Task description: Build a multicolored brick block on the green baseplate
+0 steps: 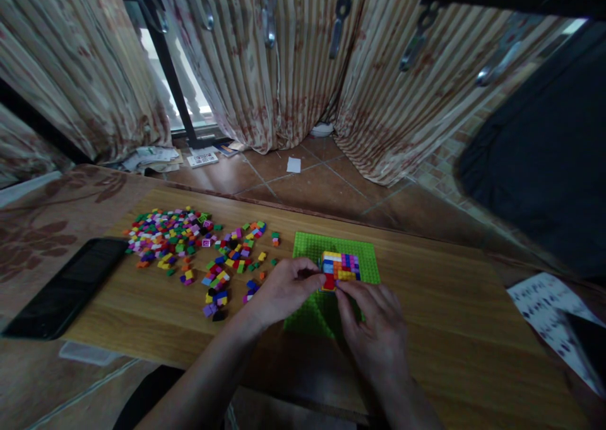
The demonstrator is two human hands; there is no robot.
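A multicoloured block of toy building bricks [341,262] stands on a green studded baseplate [303,244]. At its near left corner sits a red brick [328,282]. My left hand [288,289] is closed, thumb and index finger against the left side of the block beside the red brick. From the near right, my right hand [374,319] reaches in with thumb and index finger pinched together at the block's front edge. A bit of blue-purple shows at these fingertips, apparently a small brick, mostly hidden by the fingers.
Loose bricks [165,234] lie in a big heap on the left of the wooden table [440,310], with smaller clusters [231,253] nearer the baseplate. A black phone-like slab [71,288] rests at the left edge. A printed sheet [552,313] lies beyond the right end.
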